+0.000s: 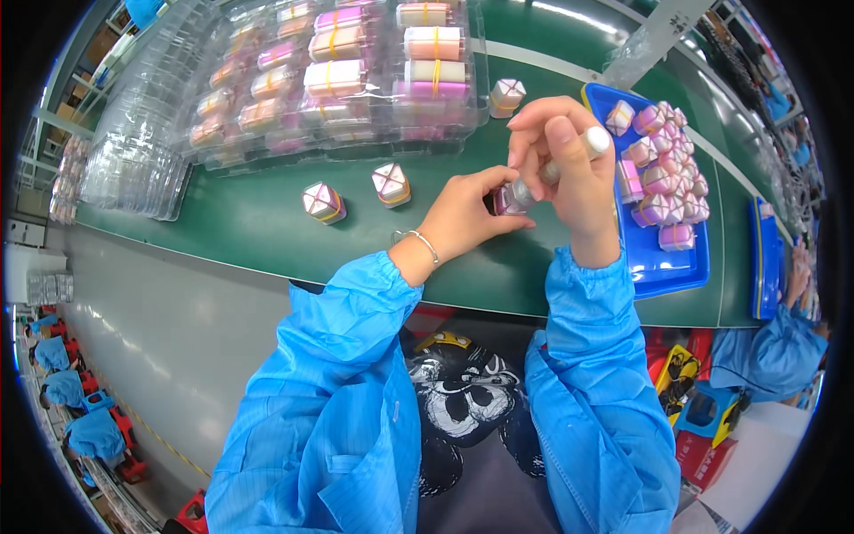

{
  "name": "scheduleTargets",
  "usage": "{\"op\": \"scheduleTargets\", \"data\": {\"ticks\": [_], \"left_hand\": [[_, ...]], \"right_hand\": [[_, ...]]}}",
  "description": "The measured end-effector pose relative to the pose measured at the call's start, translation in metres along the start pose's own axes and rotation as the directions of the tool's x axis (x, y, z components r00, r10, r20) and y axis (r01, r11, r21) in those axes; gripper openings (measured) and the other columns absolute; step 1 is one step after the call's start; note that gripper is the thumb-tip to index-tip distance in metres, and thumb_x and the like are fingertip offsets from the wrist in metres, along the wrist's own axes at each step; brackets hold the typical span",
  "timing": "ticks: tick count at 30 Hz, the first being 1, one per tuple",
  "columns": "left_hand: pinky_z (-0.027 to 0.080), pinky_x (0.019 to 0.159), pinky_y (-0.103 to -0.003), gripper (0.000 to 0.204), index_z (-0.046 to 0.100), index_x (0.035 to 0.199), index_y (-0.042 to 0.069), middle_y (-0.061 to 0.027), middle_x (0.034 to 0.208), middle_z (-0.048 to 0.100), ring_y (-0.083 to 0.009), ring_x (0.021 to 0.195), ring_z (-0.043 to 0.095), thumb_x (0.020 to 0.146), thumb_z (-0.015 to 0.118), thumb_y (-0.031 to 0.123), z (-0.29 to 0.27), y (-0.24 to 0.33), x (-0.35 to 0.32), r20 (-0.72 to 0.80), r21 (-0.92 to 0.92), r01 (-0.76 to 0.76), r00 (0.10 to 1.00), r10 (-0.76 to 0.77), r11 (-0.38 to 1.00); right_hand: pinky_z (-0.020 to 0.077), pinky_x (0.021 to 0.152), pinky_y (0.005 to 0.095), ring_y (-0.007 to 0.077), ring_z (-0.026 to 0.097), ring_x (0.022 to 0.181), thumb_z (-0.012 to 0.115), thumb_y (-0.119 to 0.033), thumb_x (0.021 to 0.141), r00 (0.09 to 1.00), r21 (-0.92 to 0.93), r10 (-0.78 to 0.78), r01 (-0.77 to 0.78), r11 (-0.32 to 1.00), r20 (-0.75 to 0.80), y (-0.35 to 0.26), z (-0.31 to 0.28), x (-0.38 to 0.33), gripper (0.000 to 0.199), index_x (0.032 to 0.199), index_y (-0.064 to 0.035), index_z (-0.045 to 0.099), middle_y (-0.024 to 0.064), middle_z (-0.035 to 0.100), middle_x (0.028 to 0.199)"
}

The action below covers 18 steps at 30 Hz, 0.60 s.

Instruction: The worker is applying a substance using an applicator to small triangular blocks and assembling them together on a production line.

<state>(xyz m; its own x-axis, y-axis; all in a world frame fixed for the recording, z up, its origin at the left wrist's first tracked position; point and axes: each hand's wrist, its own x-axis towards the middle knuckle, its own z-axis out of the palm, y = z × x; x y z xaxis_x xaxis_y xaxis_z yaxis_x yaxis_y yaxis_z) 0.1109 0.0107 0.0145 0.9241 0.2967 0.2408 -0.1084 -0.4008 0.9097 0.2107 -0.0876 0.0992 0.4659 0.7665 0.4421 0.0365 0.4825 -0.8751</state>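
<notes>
Above the table's near edge, my left hand (463, 214) is closed around a small dark-sided block (511, 198) with a greyish end, mostly covered by my fingers. My right hand (574, 173) grips a slim pale tube with a white rounded end (597, 139), its lower part meeting the block. Whether tube and block are joined I cannot tell. Two small banded bundles with white crossed tops, a left one (324, 203) and a right one (391, 184), stand on the green table (258, 191) to the left. A similar bundle (507, 96) stands beyond my hands.
Clear plastic trays (338, 133) at the back hold several pink, peach and white banded bundles. Empty clear trays (133, 133) are stacked at the far left. Right of my hands, a blue tray (663, 276) holds a pile of bundles. Another person's blue sleeve (774, 351) shows at the right.
</notes>
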Motion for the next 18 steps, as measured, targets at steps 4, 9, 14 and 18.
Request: {"op": "scheduleTargets", "data": {"ticks": [4,9,14,18], "left_hand": [[0.052,0.068,-0.034,0.044,0.063,0.103,0.006,-0.0135,0.084,0.067,-0.0279,0.071,0.064,0.069,0.086,0.022,0.0000,-0.0009,-0.0006,0.004,-0.006,-0.008,1.000,0.008,1.000],[0.052,0.068,-0.034,0.043,0.063,0.101,0.006,-0.0135,0.085,0.067,-0.0287,0.073,0.065,0.069,0.086,0.022,0.0004,0.0008,-0.0016,-0.010,0.031,0.012,1.000,-0.012,0.999],[0.052,0.068,-0.034,0.043,0.063,0.101,0.005,-0.0133,0.085,0.067,-0.0280,0.073,0.065,0.069,0.086,0.023,0.0016,0.0013,-0.0024,-0.043,0.015,-0.007,0.999,0.007,1.000],[0.052,0.068,-0.034,0.043,0.064,0.102,0.005,-0.0129,0.083,0.066,-0.0266,0.072,0.065,0.069,0.085,0.023,0.0047,-0.0043,-0.0024,-0.063,0.006,-0.065,0.996,0.065,0.998]], "right_hand": [[0.0321,0.044,0.0184,0.0011,0.042,0.046,0.057,-0.027,0.098,0.999,-0.049,0.051,-0.051,0.997,-0.003,-0.0005,0.0042,-0.0007,0.028,0.093,0.0000,0.065,0.0022,0.058,0.066],[0.0312,0.043,0.0188,0.0014,0.042,0.046,0.059,-0.026,0.097,0.995,-0.068,0.075,-0.079,0.995,-0.064,-0.0012,0.0089,-0.0001,0.028,0.085,-0.0011,0.063,0.0007,0.056,0.064],[0.0252,0.039,0.0180,0.0030,0.040,0.044,0.052,-0.031,0.101,0.999,-0.152,0.021,-0.026,0.988,-0.036,0.0049,0.0069,-0.0004,0.037,0.075,-0.0048,0.051,0.0053,0.057,0.064],[0.0248,0.038,0.0192,0.0031,0.039,0.044,0.053,-0.027,0.101,0.995,-0.177,0.026,-0.043,0.983,-0.096,0.0082,0.0092,-0.0019,0.037,0.071,-0.0059,0.048,0.0051,0.055,0.061]]}}
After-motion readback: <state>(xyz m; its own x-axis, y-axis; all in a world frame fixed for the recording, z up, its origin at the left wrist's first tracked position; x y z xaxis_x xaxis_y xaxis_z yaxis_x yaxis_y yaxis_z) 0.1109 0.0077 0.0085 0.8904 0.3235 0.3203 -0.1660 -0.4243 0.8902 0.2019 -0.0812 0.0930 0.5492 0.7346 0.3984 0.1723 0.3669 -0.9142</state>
